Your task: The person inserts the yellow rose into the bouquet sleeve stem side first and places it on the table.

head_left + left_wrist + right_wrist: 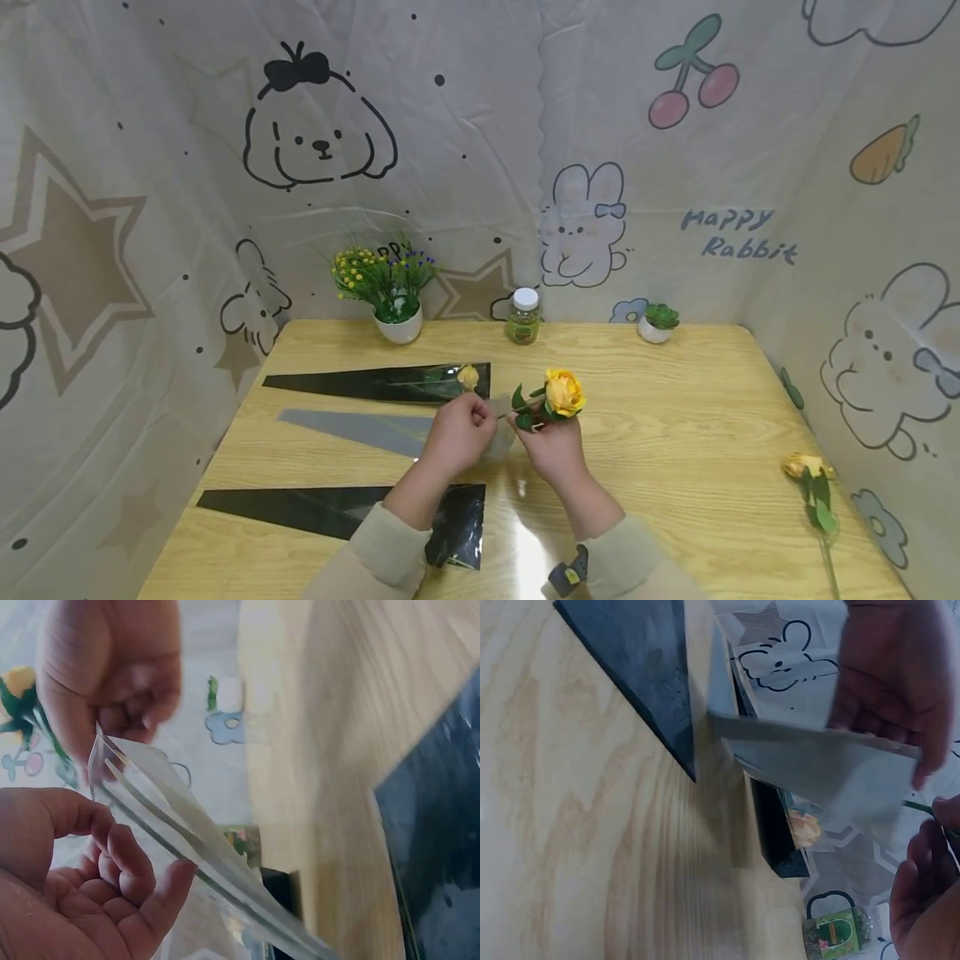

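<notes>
A yellow rose with green leaves is held by its stem in my right hand. My left hand pinches the open end of a translucent grey flower sleeve. In the left wrist view, the sleeve slants away from the curled fingers of the left hand, its mouth beside the right hand. From the right wrist, the sleeve appears raised off the table, and the green stem points at its mouth from the right hand.
Behind the hands lies a black sleeve with a rose in it; another black sleeve lies nearer. A loose rose rests at the right edge. Potted flowers, a lidded jar and a succulent line the back.
</notes>
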The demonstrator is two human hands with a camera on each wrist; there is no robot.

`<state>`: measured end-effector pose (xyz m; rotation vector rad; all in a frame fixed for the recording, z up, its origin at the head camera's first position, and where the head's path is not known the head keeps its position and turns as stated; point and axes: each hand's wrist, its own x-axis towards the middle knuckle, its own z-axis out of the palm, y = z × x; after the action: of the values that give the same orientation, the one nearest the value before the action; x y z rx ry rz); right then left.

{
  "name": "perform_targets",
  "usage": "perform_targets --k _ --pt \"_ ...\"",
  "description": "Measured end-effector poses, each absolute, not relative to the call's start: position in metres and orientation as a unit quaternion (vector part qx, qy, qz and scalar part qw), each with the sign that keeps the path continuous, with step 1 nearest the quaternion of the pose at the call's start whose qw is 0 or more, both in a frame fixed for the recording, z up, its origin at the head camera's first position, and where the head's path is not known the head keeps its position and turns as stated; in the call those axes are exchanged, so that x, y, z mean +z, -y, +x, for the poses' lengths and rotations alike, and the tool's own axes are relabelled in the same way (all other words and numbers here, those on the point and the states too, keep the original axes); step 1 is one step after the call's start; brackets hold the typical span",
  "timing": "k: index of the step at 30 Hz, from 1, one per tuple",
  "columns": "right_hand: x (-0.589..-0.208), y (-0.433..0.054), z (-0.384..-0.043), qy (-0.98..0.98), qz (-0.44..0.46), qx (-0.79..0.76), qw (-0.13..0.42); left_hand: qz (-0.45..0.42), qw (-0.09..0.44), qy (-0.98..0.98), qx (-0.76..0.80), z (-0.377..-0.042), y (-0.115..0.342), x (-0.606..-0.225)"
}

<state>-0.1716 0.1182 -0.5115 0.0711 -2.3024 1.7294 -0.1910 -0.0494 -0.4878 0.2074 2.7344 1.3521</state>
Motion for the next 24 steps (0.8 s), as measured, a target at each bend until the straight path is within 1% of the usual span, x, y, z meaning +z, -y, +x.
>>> perform_targets --k 2,5,12,15,18,24 --pt "-0.514 -0.117 -0.172 0.798 0.033 0.587 0.131 0.068 0.039 -0.890 0.449 -0.189 0.048 -0.485" --pt "-0.513 -0.118 -0.171 0.793 0.046 0.597 0.113 0.061 0.037 -0.888 0.454 -0.187 0.046 -0.484" --pt "-0.504 -0.131 -0.164 0.756 0.083 0.648 0.039 0.049 0.040 -0.889 0.453 -0.186 0.045 -0.486" --pt "-0.501 -0.135 -0.162 0.714 0.095 0.693 0.028 0.047 0.039 -0.889 0.454 -0.187 0.045 -0.486" --pt "-0.498 -0.138 -0.162 0.688 0.079 0.720 0.034 0.045 0.041 -0.887 0.458 -0.187 0.043 -0.486" --pt "-0.497 -0.136 -0.165 0.716 0.007 0.694 0.080 0.044 0.027 -0.884 0.465 -0.187 0.043 -0.483"
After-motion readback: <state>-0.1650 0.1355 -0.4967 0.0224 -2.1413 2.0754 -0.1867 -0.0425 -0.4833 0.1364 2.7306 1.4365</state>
